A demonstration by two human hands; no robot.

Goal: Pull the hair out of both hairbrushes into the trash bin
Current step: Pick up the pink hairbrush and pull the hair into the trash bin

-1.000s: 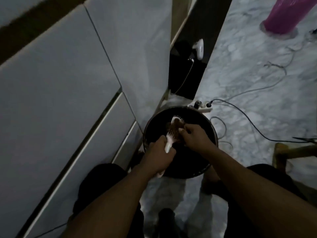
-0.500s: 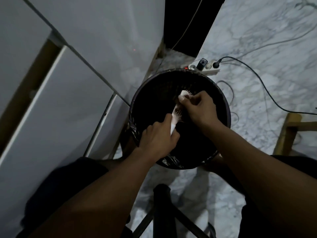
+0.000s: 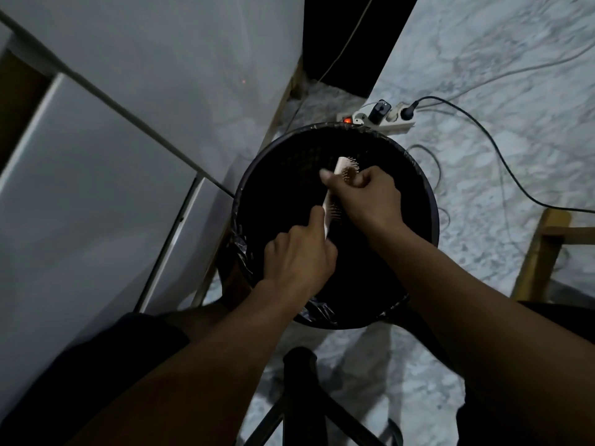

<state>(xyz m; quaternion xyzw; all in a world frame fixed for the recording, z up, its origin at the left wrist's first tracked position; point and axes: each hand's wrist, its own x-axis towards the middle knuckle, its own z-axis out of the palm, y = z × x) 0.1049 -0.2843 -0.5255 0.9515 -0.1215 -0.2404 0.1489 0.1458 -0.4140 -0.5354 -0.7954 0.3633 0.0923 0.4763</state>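
Observation:
A round black trash bin point(image 3: 428, 201) lined with a dark bag stands on the marble floor below me. Over its opening I hold a white hairbrush point(image 3: 341, 167) with pale bristles, tilted with its head away from me. My left hand point(image 3: 301, 255) grips the handle, forefinger stretched along it. My right hand point(image 3: 367, 194) is closed over the bristle side, fingers pinched into the bristles; any hair there is too dark to make out. Only one hairbrush is in view.
White cabinet doors point(image 3: 96, 175) rise at the left, close to the bin. A power strip point(image 3: 376, 119) with plugs and cables lies on the floor behind the bin. A wooden stool leg point(image 3: 541, 252) stands at the right. A dark stand point(image 3: 299, 381) is between my legs.
The view has tipped further down onto the bin. My right hand has slid along the bristles toward me, and my left forefinger now lies stretched out along the handle.

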